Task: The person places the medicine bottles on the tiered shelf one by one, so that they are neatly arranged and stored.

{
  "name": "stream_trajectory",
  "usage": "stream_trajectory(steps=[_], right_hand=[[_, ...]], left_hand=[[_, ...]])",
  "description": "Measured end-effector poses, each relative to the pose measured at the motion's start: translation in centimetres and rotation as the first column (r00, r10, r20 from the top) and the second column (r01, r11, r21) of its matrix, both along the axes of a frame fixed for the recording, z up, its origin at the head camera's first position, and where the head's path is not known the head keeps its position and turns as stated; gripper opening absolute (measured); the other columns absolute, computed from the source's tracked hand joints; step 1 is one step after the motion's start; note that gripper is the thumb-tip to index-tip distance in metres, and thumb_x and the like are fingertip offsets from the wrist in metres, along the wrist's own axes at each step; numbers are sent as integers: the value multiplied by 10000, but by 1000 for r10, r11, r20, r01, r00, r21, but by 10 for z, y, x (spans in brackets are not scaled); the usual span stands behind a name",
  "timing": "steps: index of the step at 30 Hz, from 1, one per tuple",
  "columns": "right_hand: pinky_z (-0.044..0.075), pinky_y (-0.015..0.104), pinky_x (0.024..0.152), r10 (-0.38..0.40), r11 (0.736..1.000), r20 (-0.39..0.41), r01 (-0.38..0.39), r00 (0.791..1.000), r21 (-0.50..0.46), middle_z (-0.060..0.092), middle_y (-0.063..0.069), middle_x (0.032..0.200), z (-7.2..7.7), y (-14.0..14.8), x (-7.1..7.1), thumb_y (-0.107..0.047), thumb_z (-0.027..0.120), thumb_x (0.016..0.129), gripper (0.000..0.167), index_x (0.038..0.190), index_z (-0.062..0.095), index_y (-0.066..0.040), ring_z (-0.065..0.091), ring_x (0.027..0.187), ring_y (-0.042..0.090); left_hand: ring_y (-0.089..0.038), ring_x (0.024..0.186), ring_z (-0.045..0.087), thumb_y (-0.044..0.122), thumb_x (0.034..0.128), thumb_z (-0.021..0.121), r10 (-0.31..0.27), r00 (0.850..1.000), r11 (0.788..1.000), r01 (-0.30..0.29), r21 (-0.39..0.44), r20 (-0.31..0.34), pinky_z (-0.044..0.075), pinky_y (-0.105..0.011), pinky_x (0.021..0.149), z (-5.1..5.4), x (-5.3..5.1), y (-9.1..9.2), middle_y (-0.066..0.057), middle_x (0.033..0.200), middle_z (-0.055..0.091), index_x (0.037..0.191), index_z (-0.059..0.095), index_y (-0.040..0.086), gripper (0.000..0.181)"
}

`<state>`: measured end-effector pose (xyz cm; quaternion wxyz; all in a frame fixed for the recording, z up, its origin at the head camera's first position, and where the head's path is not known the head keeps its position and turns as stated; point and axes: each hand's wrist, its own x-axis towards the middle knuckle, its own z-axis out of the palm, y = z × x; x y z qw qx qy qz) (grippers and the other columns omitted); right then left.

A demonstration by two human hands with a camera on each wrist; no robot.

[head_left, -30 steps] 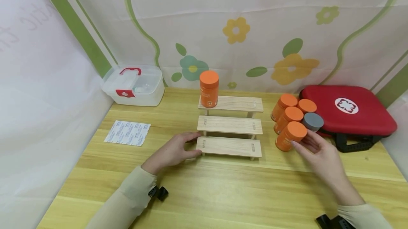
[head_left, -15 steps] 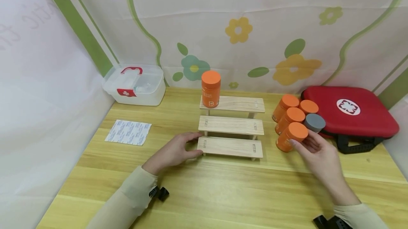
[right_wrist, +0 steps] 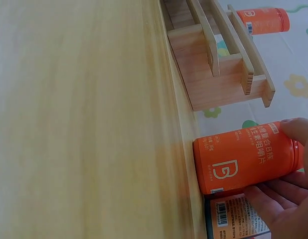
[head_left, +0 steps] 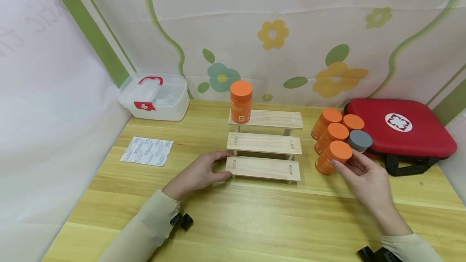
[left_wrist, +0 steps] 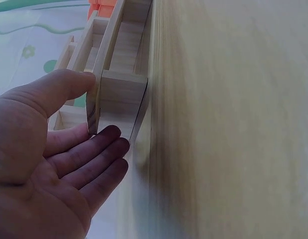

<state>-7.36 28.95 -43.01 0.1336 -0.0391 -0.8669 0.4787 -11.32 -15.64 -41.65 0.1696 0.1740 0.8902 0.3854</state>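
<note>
Here at the three-step wooden rack (head_left: 264, 143), your right hand (head_left: 367, 185) has the nearest orange bottle (head_left: 326, 163) at three o'clock, thumb on one side near the lid, fingers round the other. That bottle's base sits right down by the table (head_left: 262, 221), though whether it rests fully there you can't tell. Its white logo shows clearly in the right wrist view!

Over at eight o'clock your left hand (head_left: 198, 175) lies relaxed, fingers mostly straight, thumb and fingertips touching the end of the lowest step.

Look up to eleven o'clock on the rack: a lone orange bottle (head_left: 241, 102) stands upright on the top step. Just beyond your gripped one, towards two o'clock, cluster three more orange-lidded bottles (head_left: 332, 137) and a grey-lidded bottle (head_left: 359, 140), tight by the red case (head_left: 404, 126), black handle at its five o'clock.

Swing across to nine o'clock, a printed white packet (head_left: 147, 151) lies flat; at ten, there's the translucent box (head_left: 171, 106) with its red handle and clasp
</note>
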Motion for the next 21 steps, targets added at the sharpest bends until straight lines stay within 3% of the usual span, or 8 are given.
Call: stream_trajectory(steps=[21], right_hand=[[542,15,829,-18,1000,1,18,1000,-17,628,-365,1162,11,-1,8,-123,876,916,610,1458,645,34,644,985,-235]], left_hand=[[-281,1440,591,328,970,831,30,1000,999,-30,-32,-10,461,-504,1253,2,-2,6,-82,1521,650,1462,654,113,565]])
